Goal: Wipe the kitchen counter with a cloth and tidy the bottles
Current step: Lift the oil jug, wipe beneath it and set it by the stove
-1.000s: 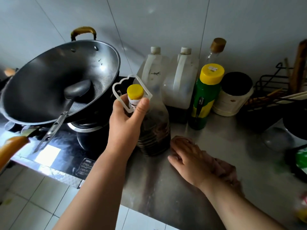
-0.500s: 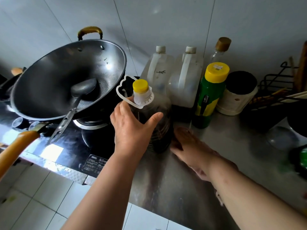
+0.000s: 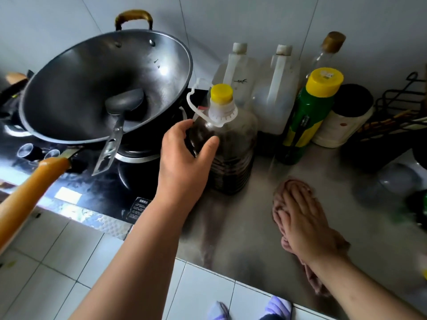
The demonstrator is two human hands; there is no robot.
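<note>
While the dark oil bottle stands upright on the steel counter, at its left end just beside the black stove, the left hand grips the bottle's shoulder: the fingers curl round its left side and the thumb spreads wide across the near face, below the neck. A yellow cap closes the bottle, and a white carry handle loops out from the neck collar toward the wok. The right hand lies palm down, well apart from the bottle, its fingers straight and close together, pressing a pinkish-brown cloth flat on the counter near the front edge — the cloth shows beyond the fingertips and again beneath the wrist. Along the tiled wall behind stand two translucent jugs with white caps, a green bottle with a yellow lid, a clear glass bottle with a brown stopper, and a white container with a dark top. A wire rack sits at the far right. Inside the wok rests a ladle, its handle hanging over the rim. A wooden handle crosses the lower left. Whether the bottle's base bears fully on the counter cannot be told.
</note>
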